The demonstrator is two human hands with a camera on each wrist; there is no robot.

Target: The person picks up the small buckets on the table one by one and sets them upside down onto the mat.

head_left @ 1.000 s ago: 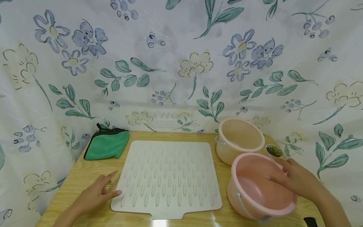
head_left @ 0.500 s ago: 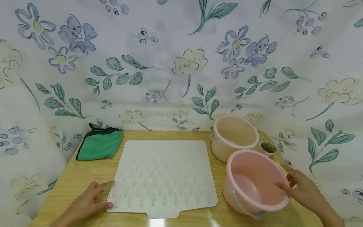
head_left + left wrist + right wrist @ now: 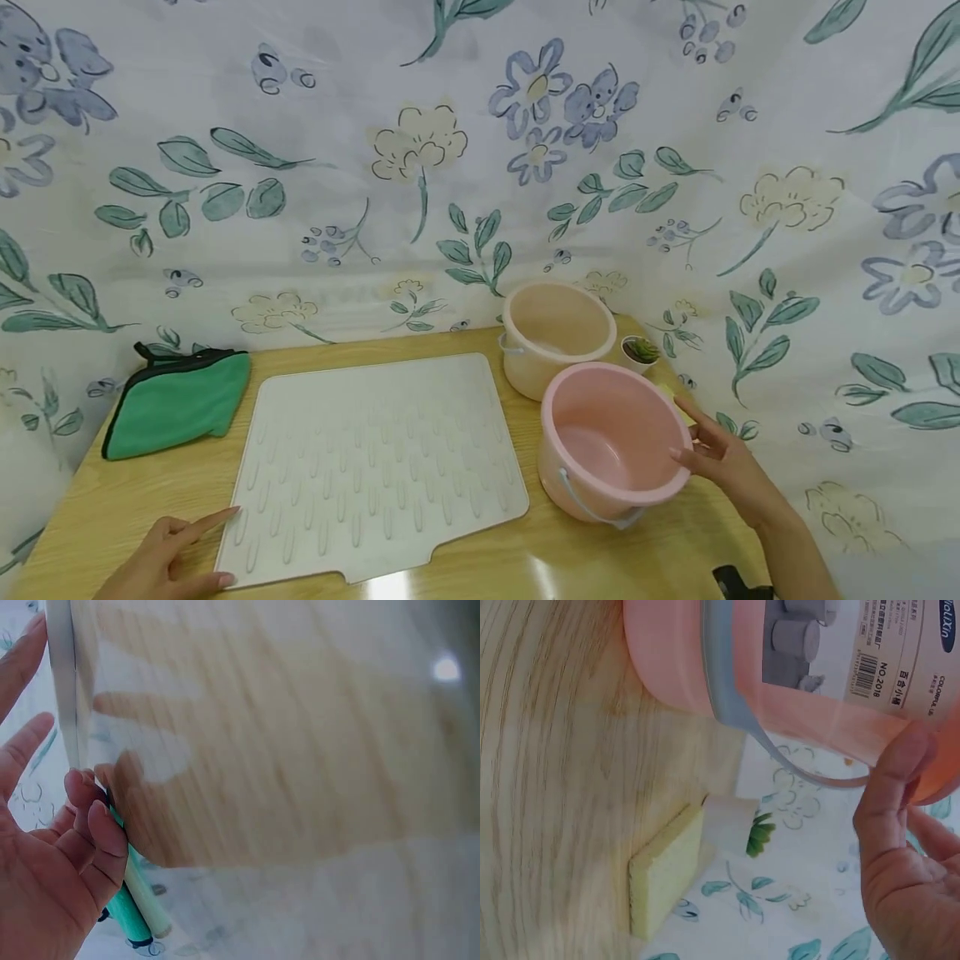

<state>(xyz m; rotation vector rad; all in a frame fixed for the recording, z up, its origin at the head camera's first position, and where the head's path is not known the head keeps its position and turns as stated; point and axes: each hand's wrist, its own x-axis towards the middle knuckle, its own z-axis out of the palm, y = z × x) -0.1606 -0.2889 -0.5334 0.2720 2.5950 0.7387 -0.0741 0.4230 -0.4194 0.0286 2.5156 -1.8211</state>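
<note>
A white ridged mat point(image 3: 375, 467) lies flat on the wooden table. My left hand point(image 3: 168, 554) is at its left edge, index fingertip and thumb touching the edge with the other fingers loosely bent; the left hand point(image 3: 67, 862) shows close to the tabletop in the left wrist view. To the right stands a pink bucket point(image 3: 562, 450) with a grey-blue handle. My right hand point(image 3: 723, 458) grips its right rim, thumb over the rim and fingers outside. The right wrist view has this hand point(image 3: 907, 862) against the labelled side of the bucket point(image 3: 667, 652).
Behind the pink bucket stands a cream bucket point(image 3: 532, 367), with a small potted succulent point(image 3: 639, 352) beside it. A yellow sponge point(image 3: 664, 874) lies near the pot. At the back left is a green cloth pouch point(image 3: 180, 400). A black object point(image 3: 738, 583) shows at the front right.
The head view has turned right. My right hand has moved from over the pink bucket's opening to its right rim. My left hand has slid nearer the mat's front left corner.
</note>
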